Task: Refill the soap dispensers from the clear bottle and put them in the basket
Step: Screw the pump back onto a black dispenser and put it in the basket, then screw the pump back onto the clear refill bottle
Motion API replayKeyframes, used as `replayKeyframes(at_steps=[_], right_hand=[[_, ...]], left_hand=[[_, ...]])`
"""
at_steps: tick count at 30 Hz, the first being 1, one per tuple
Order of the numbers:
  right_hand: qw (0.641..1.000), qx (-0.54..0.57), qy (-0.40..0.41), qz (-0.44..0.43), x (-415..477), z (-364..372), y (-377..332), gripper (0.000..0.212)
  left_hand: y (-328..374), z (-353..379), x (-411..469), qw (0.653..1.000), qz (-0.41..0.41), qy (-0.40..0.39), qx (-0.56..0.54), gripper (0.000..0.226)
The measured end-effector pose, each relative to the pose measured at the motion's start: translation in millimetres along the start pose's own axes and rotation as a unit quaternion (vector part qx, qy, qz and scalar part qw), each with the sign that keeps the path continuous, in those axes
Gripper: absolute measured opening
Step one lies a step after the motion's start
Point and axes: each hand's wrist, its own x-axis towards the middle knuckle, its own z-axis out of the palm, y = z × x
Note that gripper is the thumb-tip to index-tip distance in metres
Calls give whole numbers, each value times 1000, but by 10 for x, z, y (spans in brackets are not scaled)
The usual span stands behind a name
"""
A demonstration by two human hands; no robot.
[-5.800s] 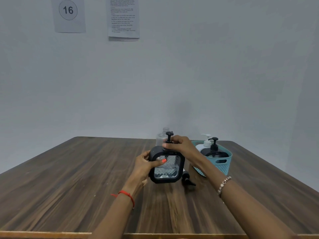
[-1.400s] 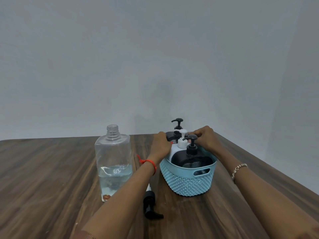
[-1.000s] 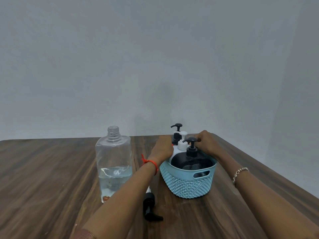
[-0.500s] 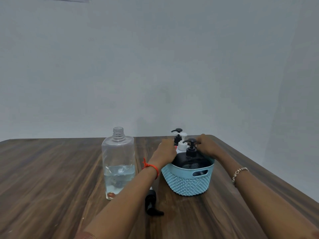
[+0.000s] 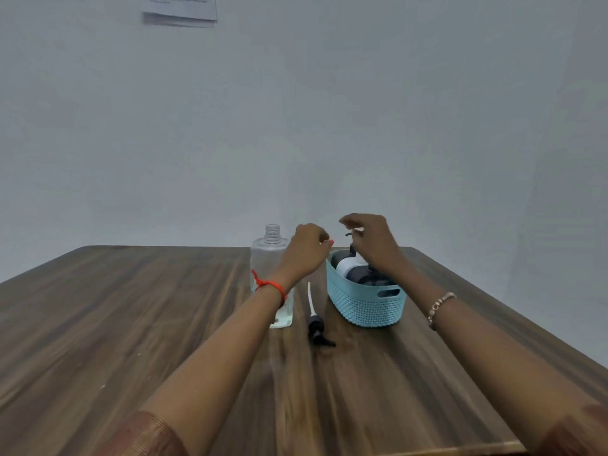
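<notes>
Now both hands (image 5: 309,248) loose above basket (image 5: 365,307) (dispensers inside)

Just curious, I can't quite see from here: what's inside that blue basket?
The basket holds soap dispensers: a white one and a dark one show. The right hand covers most pump tops, so the count is unclear.

1. I see a table (image 5: 138,324): dark wood grain, smooth, faint sheen.
2. Basket (image 5: 363,306): teal plastic, woven-textured wall, matt.
3. Clear bottle (image 5: 268,255): transparent glossy plastic.
4. Loose pump (image 5: 317,330): black plastic head, white tube.
5. Wall sheet (image 5: 181,6): paper.
</notes>
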Motion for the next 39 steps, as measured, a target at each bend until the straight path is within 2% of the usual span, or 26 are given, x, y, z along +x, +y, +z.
replayKeyframes(at_steps=[3,6,9,12,16,22,24,28,32,39], right_hand=[[992,-48,-102,-54,-288,189,-97,37],[973,-111,-185,-83,-572,402,-118,49],[934,-200,-274,-109,-805,600,-129,56],[891,-275,-330,-146,-977,746,-79,47],[884,-294,-326,-160,-1091,846,41,28],[948,-176,-240,-109,-1008,862,92,14],[953,-158,-238,-99,-941,818,73,16],[923,-187,-320,-102,-913,839,95,36],[900,-231,-346,-128,-931,910,61,45],[886,-268,-337,-174,-903,984,97,30]], left_hand=[[-36,-260,-292,1000,7,17,-24,24],[-183,-438,-582,998,-22,-12,-49,19],[-386,-529,-803,994,-71,-46,-63,17],[-567,-530,-972,992,-100,-48,-60,16],[-729,-484,-1119,989,-121,-50,-62,17],[-923,-465,-1091,990,-130,-33,-53,18],[-959,-460,-1071,988,-136,-27,-60,18],[-987,-442,-1043,990,-131,-18,-52,17],[-1019,-419,-990,990,-129,-7,-49,17],[-1069,-412,-906,991,-121,19,-50,17]])
